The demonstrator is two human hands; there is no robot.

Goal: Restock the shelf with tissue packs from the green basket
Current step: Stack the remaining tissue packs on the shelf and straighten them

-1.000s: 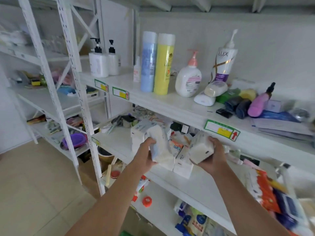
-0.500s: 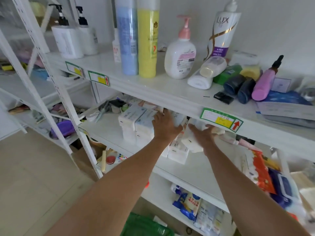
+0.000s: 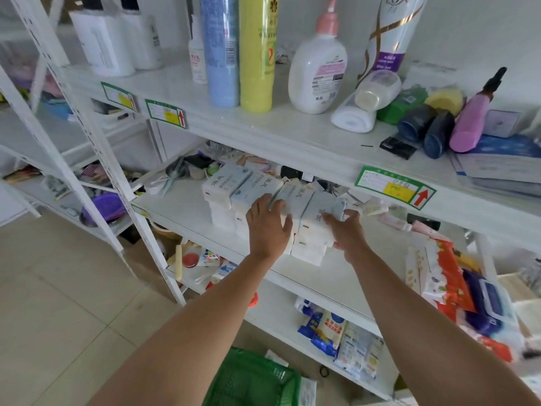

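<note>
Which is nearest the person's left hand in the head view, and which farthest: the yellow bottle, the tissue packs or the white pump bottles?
1. tissue packs: on the middle shelf, under the fingers of the left hand, touching.
2. yellow bottle: on the upper shelf, above the hand.
3. white pump bottles: at the far left end of the upper shelf.

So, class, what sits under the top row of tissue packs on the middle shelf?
More white tissue packs, stacked on the shelf board. The left hand and right hand cover part of that lower layer.
</note>
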